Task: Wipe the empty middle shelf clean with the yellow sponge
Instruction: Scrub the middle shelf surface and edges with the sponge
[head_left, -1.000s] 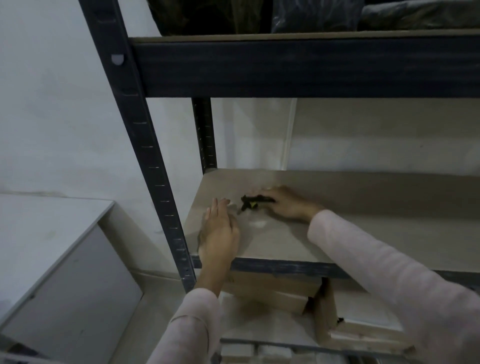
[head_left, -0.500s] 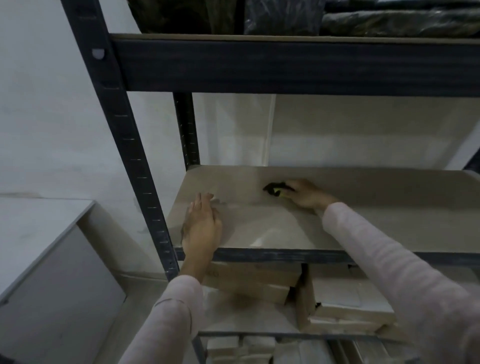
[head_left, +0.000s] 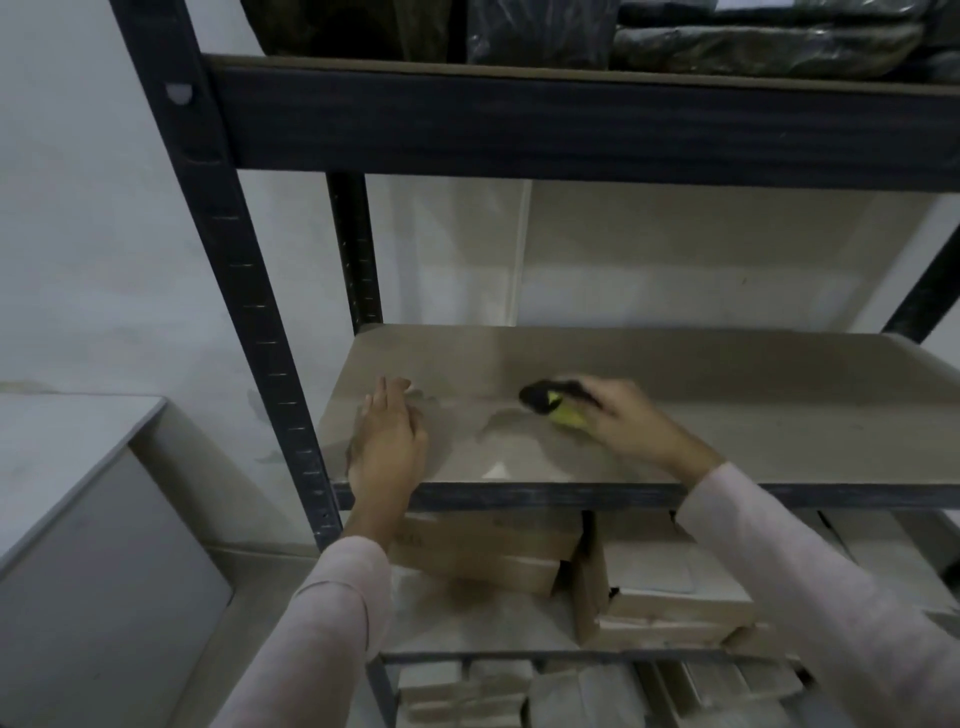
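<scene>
Now right hand (head_left: 631, 423) gripping sponge (head_left: 558, 408), shelf (head_left: 753, 415)

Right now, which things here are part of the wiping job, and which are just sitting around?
In the job: yellow sponge, right hand gripping it, left hand flat on the middle shelf.

Just there: cardboard boxes below, dark bags above, grey cabinet.

The middle shelf (head_left: 727, 395) is a pale tan board with a dark front rail. The left hand (head_left: 387, 441) lies flat on it near its left front corner. Right of that hand, the right hand (head_left: 628, 421) presses the yellow sponge (head_left: 563, 413) on the board.
</scene>
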